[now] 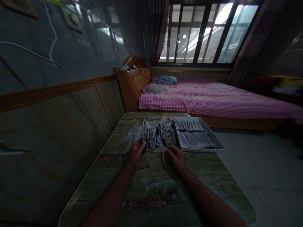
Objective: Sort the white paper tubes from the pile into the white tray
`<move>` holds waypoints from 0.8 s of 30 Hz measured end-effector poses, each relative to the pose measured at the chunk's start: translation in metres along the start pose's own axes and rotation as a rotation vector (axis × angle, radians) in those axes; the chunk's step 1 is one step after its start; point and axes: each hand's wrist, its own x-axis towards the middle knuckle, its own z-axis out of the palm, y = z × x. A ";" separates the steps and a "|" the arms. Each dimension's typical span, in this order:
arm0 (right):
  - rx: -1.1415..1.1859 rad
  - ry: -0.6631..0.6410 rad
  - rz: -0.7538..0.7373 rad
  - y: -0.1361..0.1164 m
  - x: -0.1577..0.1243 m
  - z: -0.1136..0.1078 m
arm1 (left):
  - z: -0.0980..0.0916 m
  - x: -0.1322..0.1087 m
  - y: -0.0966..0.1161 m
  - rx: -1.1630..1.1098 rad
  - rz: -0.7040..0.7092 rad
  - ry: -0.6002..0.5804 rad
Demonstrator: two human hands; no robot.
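My right hand (177, 157) pinches the near end of a slim white pen (156, 144), which slants up toward my left hand. The fingers of my left hand (137, 153) are closed beside the pen's far end, around something small and pale that is too dim to name. Beyond both hands lies a loose pile of similar white pens (153, 129), some with dark ends. One more pen (163, 155) lies on the table between my hands.
A white tray (219, 145) with two rows of pens stands right of the pile, its corner past the edge of the patterned table (151, 183). A bed (201, 94) with a checked cover stands behind. The tiled wall (59, 142) runs along the left.
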 end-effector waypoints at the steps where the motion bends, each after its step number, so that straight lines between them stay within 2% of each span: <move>1: 0.000 -0.003 0.003 0.000 0.000 0.000 | -0.001 0.001 0.000 -0.027 0.000 0.013; 5: 0.008 -0.011 0.022 0.001 0.000 0.001 | -0.004 -0.001 0.002 -0.116 0.010 0.017; 12: -0.006 -0.009 0.008 0.000 -0.001 0.001 | -0.003 -0.007 0.004 -0.273 -0.069 -0.011; 16: -0.049 -0.045 -0.033 -0.004 -0.005 0.000 | -0.002 -0.007 0.003 -0.342 -0.119 0.052; 19: -0.083 -0.067 -0.060 -0.005 -0.008 0.000 | -0.001 -0.008 0.001 -0.326 -0.136 0.079; 24: -0.107 -0.052 -0.046 -0.002 -0.008 0.002 | -0.001 -0.011 -0.001 -0.227 -0.101 0.047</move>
